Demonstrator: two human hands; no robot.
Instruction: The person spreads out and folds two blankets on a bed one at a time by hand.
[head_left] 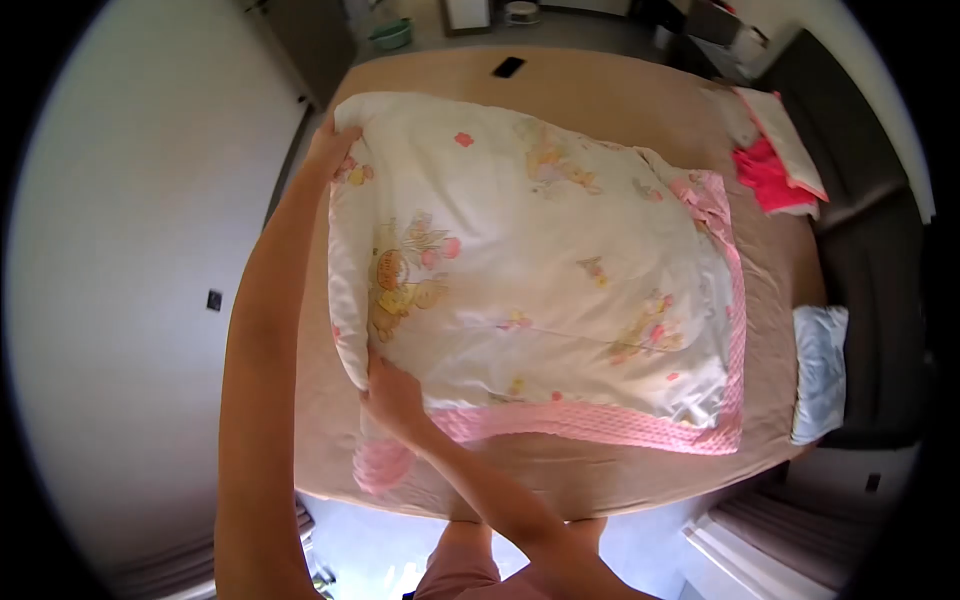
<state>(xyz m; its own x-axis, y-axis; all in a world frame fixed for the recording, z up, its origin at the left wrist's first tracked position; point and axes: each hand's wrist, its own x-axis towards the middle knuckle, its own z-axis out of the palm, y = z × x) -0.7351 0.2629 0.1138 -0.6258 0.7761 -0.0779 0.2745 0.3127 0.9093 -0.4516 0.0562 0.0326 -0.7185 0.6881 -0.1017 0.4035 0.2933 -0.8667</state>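
Note:
A white quilt (540, 260) printed with small cartoon animals and flowers is spread over the bed, with a pink textured border (590, 425) along its near and right sides. My left hand (333, 146) is stretched far out and closed on the quilt's far left corner. Closer to me, my right hand (394, 393) grips the quilt's left edge near its lower corner. That left edge is folded over between my hands. Below my right hand hangs a bunched pink part (383, 465) of the border, slightly blurred.
A tan sheet (430, 75) covers the bed, with a black phone (509, 67) at its far side. By the dark headboard (880, 330) are a light blue pillow (820, 375) and a bright pink cloth (768, 175). A green basin (391, 35) stands on the floor beyond. A white wall (130, 250) is at left.

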